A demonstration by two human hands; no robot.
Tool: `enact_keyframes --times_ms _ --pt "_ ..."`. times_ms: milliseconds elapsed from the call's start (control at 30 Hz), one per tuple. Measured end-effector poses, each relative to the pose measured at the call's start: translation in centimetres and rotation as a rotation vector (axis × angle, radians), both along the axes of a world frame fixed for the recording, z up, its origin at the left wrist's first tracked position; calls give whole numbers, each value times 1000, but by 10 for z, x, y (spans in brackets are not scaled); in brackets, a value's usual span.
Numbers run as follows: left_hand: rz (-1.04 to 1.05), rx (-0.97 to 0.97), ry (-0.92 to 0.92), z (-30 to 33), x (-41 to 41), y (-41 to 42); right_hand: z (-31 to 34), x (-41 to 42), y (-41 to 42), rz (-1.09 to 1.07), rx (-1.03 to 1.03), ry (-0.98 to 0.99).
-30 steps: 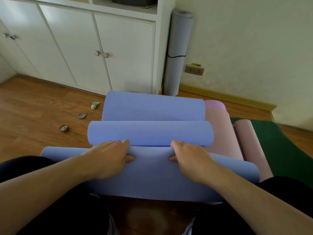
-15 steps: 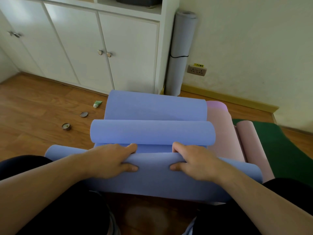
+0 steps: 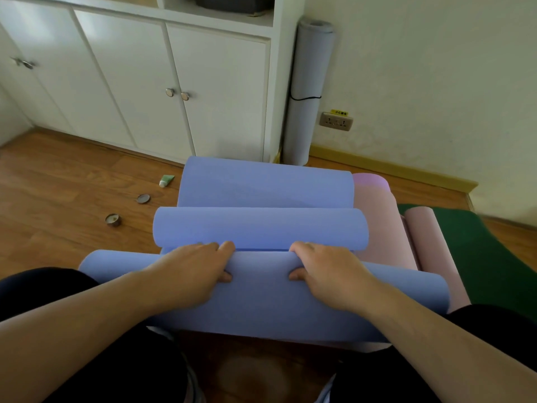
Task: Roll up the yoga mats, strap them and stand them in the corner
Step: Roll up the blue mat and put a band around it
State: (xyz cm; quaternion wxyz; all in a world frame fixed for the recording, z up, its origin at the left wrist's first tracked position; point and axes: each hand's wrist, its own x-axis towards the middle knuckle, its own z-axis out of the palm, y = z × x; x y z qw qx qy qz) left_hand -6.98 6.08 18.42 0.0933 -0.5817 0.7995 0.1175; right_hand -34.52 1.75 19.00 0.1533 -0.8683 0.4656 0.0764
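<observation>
A blue yoga mat (image 3: 261, 228) lies in wavy folds on the floor before my knees. My left hand (image 3: 191, 271) and my right hand (image 3: 328, 271) both grip its near fold, fingers curled over the top edge, thumbs on the near side. A pink mat (image 3: 377, 222) lies partly rolled beside and under the blue one. A green mat (image 3: 479, 257) lies flat to the right. A grey rolled mat (image 3: 308, 82) with a black strap stands upright in the corner by the cabinet.
White cabinet (image 3: 145, 82) with closed doors along the back. On the wooden floor to the left lie a small green tube (image 3: 166, 180), a round lid (image 3: 143, 198) and a small tin (image 3: 113, 220). A wall socket (image 3: 336, 121) sits low on the right wall.
Both hands have pushed the near fold of the blue mat forward, up against the middle fold, with the fingers now curled over its top edge.
</observation>
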Motion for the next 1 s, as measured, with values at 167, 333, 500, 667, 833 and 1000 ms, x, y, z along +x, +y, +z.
enact_keyframes --times_ms 167,333,500,667,833,1000 --pt "-63 103 -3 10 4 1 5 -3 4 59 111 3" --pt "-82 99 -63 8 2 2 13 -5 4 80 159 -47" --pt "-58 76 -34 5 1 2 8 -4 2 22 105 -72" --pt "5 121 70 7 1 -1 5 -1 2 12 -22 -96" --pt "72 -86 46 16 -1 -10 14 3 -7 -86 -161 -91" --pt "43 -232 0 28 -6 -24 28 7 -25 -51 -217 -23"
